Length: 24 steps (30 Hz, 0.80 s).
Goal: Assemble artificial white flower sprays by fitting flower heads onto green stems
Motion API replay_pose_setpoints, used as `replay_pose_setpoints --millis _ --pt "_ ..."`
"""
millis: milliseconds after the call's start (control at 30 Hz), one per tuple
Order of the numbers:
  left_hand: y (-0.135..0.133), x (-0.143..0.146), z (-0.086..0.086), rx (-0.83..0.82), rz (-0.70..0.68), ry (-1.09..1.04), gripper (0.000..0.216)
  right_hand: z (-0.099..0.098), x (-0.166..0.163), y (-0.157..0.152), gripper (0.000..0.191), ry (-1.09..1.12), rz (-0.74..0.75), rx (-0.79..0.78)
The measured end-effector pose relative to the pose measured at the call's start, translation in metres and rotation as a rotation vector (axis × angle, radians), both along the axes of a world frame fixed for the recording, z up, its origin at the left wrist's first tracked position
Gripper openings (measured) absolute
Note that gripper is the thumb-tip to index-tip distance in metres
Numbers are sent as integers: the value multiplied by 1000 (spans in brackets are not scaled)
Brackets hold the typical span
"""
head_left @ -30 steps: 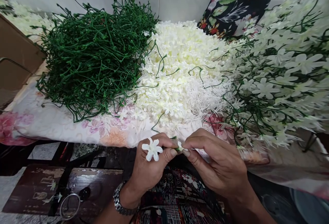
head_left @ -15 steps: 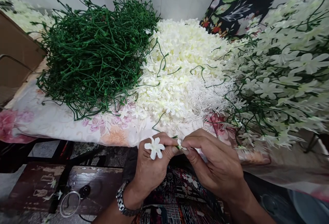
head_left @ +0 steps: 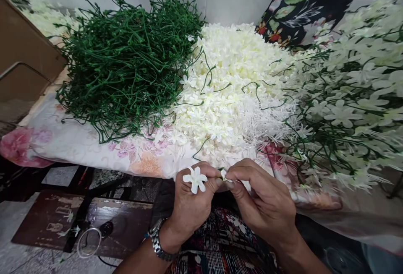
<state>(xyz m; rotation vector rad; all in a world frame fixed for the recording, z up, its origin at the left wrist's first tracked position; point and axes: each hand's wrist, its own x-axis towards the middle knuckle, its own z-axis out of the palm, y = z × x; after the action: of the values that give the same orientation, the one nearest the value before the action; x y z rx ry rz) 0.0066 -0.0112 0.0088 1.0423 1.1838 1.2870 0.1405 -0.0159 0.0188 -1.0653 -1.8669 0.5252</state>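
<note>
Just over the front edge of the cloth, both hands meet fingertip to fingertip. My left hand is closed, its thumb and forefinger pinching a green plastic stem whose tip barely shows between the hands. An open white artificial flower sticks out over the back of that hand. My right hand is closed too, thumb and forefinger pinching a small white flower piece against the stem's end. Most of the stem is hidden by the fingers.
Green stems lie heaped at the left, beside a pile of loose white flower heads. White flowers on stems are massed at the right. A cardboard box, a floral bag and a brown bench stand around.
The whole scene has shifted slightly to the right in the picture as the head turned. Both hands keep nearly the same pinch, with the small white piece still between them.
</note>
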Motion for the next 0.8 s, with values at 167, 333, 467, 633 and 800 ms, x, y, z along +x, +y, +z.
replay_pose_setpoints --millis 167,333,467,633,800 --pt "1 2 5 -67 -27 -65 14 -2 1 0 14 -51 6 12" --pt "2 2 7 -161 -10 -159 11 0 2 5 8 -124 14 42" --pt "4 -1 13 -150 -33 -181 13 9 2 8 5 -93 53 53" --pt "8 -6 21 -50 -87 -136 27 13 8 11 11 -52 142 20" --pt "7 -11 21 76 -147 -112 31 20 11 11 12 -46 162 38"
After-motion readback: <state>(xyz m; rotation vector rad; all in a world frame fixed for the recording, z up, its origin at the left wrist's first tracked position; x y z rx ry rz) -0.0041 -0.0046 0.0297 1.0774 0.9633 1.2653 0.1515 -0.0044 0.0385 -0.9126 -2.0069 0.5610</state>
